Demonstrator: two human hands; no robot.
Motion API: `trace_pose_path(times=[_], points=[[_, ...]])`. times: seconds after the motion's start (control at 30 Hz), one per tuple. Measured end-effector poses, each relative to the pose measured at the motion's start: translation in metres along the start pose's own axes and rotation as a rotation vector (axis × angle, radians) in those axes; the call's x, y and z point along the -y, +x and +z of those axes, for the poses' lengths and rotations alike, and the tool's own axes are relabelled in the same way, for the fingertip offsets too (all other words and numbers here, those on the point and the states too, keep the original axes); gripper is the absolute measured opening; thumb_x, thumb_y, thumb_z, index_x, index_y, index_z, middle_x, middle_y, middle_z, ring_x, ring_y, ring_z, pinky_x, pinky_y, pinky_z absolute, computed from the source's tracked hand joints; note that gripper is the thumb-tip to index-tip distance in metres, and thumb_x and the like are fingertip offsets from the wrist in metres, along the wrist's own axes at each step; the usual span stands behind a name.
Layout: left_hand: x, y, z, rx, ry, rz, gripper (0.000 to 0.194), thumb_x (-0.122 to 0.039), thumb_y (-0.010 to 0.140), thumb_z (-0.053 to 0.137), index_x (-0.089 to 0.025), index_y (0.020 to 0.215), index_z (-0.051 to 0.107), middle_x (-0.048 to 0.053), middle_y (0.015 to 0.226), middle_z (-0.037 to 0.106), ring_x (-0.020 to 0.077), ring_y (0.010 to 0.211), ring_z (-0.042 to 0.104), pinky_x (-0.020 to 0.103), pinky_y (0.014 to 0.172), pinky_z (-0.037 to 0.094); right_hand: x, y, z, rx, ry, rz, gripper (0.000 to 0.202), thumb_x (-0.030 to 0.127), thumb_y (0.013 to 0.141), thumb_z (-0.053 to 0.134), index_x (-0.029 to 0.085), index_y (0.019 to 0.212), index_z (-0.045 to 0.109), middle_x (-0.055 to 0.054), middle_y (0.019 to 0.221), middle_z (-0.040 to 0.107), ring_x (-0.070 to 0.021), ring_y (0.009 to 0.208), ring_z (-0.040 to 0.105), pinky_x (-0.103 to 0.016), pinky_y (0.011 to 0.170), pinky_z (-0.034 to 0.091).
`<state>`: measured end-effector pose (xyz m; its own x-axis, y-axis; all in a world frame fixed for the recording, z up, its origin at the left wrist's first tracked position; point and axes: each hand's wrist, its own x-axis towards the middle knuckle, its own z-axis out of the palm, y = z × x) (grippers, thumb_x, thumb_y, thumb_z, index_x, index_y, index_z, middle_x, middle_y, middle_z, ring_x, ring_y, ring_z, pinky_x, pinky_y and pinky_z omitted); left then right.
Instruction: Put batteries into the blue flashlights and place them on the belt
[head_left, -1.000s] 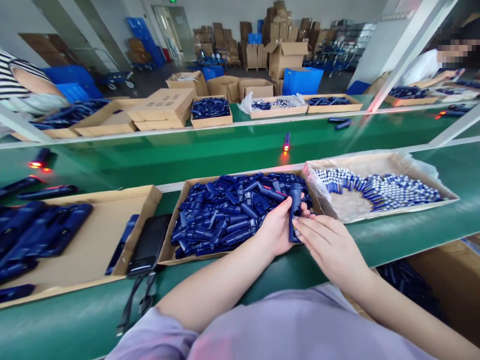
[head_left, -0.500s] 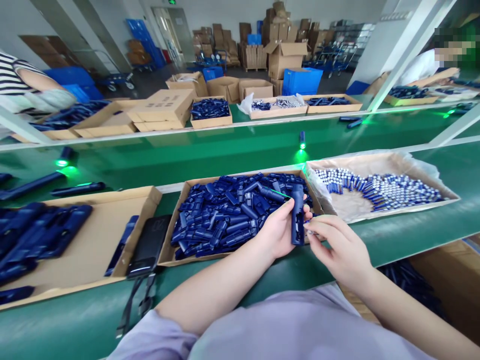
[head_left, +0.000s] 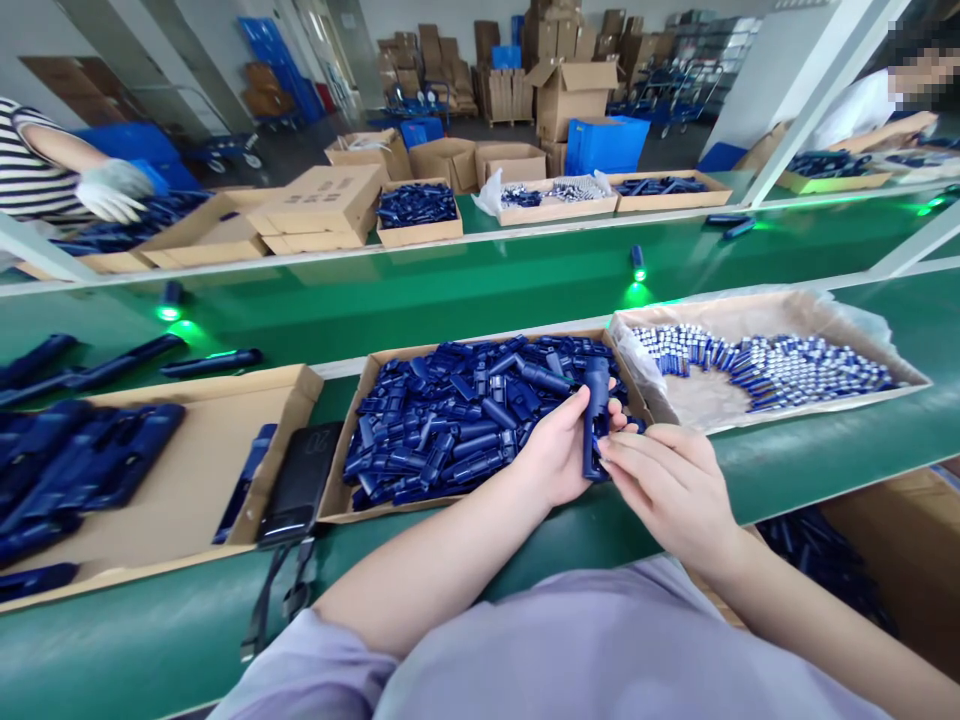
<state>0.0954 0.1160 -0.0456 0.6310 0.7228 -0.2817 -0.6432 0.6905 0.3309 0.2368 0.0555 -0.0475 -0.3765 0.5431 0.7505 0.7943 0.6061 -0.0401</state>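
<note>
Hold the blue tube [head_left: 597,402] still.
The left hand [head_left: 556,455] grips it by the right end of the parts box [head_left: 331,508]; the right hand [head_left: 675,490] touches its open side, maybe holding something, I can't tell. Gentle fingers should work best.

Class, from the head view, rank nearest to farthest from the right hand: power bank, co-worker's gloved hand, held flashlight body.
1. Held flashlight body, at the right hand.
2. Power bank, well left.
3. Gloved hand, far upper left.

Dark blue tube [head_left: 596,378] in left grip [head_left: 556,455], right grip [head_left: 671,485] at its side.
</note>
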Motion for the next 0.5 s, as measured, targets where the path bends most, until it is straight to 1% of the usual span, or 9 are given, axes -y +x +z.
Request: trace_pose_path(times=[0.13,0.23,0.3,0.37,0.5], points=[[-0.0002,-0.0009,0.0004,0.009,0.004,-0.014,0.029,-0.034,0.097,0.046,-0.015,0.112,0.063,0.003,0.083,0.060,0.0129,0.074,0.063,0.024,0.068,0.051,0.0014,0.0027,-0.0021,-0.033,-0.042,-0.009,0.035,0.010,0.081,0.072,0.022,0.114,0.066,0.000,0.103,0.074,-0.0187,0.092,0.063,-0.034,0.084,0.048],[-0.0007,-0.0011,-0.0003,0.023,0.003,-0.032,0.030,-0.034,0.097,0.045,-0.016,0.115,0.062,0.002,0.084,0.059,0.0105,0.067,0.060,0.022,0.059,0.048,0.0006,0.0059,-0.0011,-0.075,-0.045,-0.012,0.036,0.008,0.080,0.072,0.022,0.113,0.066,-0.001,0.100,0.074,-0.0186,0.089,0.060,-0.033,0.082,0.049],[-0.0011,-0.0006,-0.0011,0.019,0.000,-0.035,0.031,-0.034,0.098,0.044,-0.016,0.116,0.061,0.002,0.084,0.059,0.0098,0.064,0.059,0.021,0.056,0.047,-0.0003,0.0067,0.0010,-0.081,-0.034,-0.013,0.034,0.008,0.080,0.072,0.021,0.111,0.067,-0.002,0.098,0.074,-0.0189,0.090,0.060,-0.033,0.083,0.049],[-0.0016,0.0002,-0.0020,0.015,-0.010,-0.032,0.030,-0.034,0.097,0.045,-0.016,0.115,0.061,0.003,0.084,0.059,0.0108,0.068,0.060,0.021,0.058,0.048,-0.0008,0.0059,0.0038,-0.073,-0.016,-0.009,0.032,0.008,0.080,0.072,0.022,0.108,0.068,-0.002,0.098,0.074,-0.0190,0.091,0.061,-0.033,0.084,0.049],[-0.0024,0.0011,-0.0035,-0.009,-0.037,-0.028,0.029,-0.035,0.096,0.047,-0.016,0.112,0.063,0.003,0.083,0.059,0.0134,0.074,0.063,0.024,0.069,0.052,0.0005,0.0030,0.0069,-0.041,0.017,-0.017,0.029,0.008,0.083,0.069,0.020,0.109,0.068,-0.002,0.099,0.074,-0.0179,0.094,0.062,-0.033,0.088,0.050]])
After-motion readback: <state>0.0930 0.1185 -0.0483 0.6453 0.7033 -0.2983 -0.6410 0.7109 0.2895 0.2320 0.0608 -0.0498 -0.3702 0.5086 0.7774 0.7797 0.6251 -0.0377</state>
